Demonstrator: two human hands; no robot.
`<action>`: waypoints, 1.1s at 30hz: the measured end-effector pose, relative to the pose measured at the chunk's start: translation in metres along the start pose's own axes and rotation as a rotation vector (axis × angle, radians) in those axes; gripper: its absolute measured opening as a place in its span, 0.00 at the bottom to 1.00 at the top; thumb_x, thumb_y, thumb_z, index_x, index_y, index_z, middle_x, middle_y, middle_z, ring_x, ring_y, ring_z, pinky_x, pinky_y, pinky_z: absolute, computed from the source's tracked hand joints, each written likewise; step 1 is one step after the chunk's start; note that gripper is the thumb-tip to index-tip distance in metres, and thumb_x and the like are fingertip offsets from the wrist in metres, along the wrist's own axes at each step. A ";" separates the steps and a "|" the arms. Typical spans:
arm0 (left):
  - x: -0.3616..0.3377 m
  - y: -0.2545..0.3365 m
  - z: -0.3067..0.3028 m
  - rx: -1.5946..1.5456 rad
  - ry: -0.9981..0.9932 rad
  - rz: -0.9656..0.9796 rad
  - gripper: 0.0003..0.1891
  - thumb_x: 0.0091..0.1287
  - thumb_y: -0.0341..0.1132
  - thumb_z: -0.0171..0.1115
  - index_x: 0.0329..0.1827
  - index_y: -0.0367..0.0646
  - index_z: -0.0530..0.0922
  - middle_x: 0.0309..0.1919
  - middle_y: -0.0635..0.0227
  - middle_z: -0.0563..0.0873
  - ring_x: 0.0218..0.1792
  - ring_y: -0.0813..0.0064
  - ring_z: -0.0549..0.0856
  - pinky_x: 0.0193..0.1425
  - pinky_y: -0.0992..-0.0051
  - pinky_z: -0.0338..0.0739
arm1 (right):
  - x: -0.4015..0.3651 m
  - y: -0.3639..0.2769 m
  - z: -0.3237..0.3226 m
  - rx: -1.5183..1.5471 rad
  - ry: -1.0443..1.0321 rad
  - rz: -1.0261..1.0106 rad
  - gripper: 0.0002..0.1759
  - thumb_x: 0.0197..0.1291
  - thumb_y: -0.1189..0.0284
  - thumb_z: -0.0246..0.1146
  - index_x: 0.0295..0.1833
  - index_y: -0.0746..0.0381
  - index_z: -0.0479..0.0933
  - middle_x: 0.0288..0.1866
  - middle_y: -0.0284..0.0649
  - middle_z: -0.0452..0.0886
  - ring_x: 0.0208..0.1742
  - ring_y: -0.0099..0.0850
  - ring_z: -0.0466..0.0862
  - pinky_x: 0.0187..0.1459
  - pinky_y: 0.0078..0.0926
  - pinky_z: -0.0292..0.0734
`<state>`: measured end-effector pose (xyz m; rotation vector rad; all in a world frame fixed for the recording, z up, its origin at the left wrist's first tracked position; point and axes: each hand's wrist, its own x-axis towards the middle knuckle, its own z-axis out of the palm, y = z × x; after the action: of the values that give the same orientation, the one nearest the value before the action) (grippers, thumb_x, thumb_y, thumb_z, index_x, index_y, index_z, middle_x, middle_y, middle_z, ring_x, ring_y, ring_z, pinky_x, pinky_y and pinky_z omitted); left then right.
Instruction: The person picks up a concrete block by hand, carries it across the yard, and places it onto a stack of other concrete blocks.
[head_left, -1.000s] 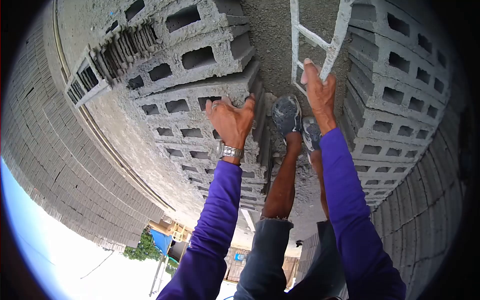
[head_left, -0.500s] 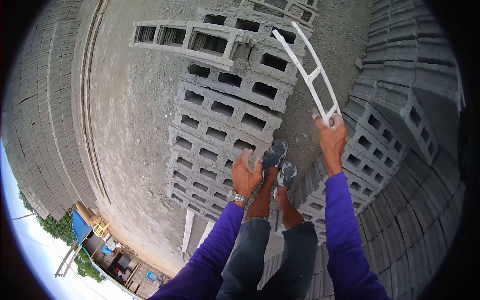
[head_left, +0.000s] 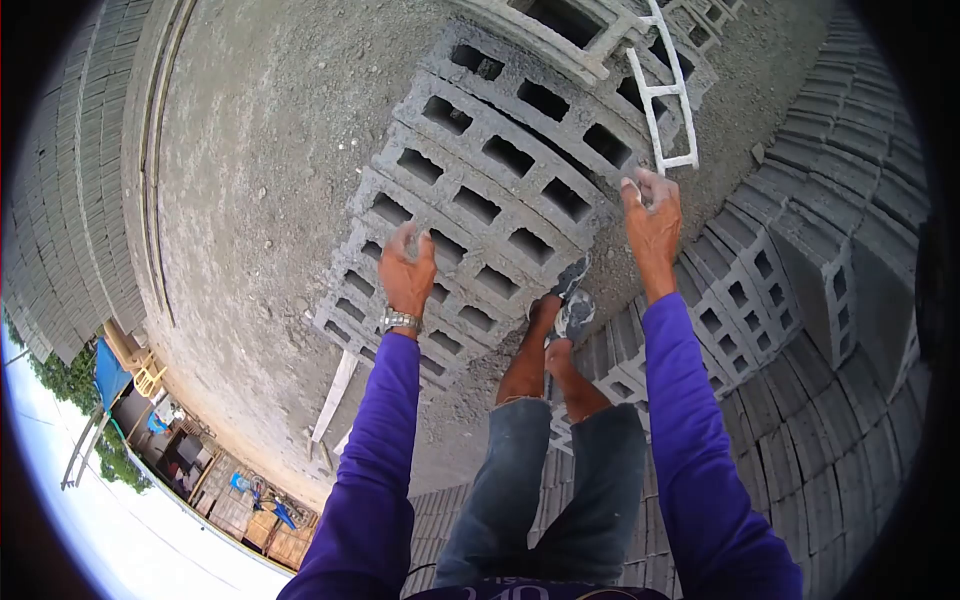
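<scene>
A: What stands at the far left?

B: Closely stacked grey slabs. Below them in the view are a blue tarp and a yellow chair; to the right of the slabs, a long pole runs along the gritty ground.

A: And next?

B: A pale plank, near the lower end of the central row of hollow blocks. Over that row is the left hand, a metal-banded watch at its wrist. Its fingers are loosely curled, parted from the thumb, with nothing in their grasp.

A: The middle?

B: The row's rectangular openings face the viewer. A larger-looking hollow block lies across its upper part. Beside the row are two grey patterned shoes.

A: The right hand?

B: Partly open, thumb and fingers bent and apart, gripping nothing. The white ladder-shaped frame is just beyond the fingertips, at the row's upper right; whether they touch its near end cannot be told at this angle.

A: Farthest right?

B: A second group of hollow blocks, with more stacked slabs beyond.
</scene>
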<state>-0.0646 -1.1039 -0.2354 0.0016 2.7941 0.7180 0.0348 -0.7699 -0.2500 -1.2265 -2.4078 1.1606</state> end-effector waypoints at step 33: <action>0.058 0.159 0.018 0.631 -0.038 0.456 0.27 0.42 0.43 0.75 0.39 0.26 0.81 0.41 0.41 0.85 0.40 0.46 0.86 0.44 0.58 0.80 | -0.061 0.033 0.040 0.150 -0.236 0.852 0.31 0.38 0.51 0.73 0.28 0.73 0.80 0.32 0.59 0.83 0.36 0.50 0.84 0.42 0.46 0.76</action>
<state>-0.1256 -0.9514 -0.1894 0.7718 2.8748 -0.1154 0.0735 -0.8263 -0.2903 -2.2632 -1.8801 1.7259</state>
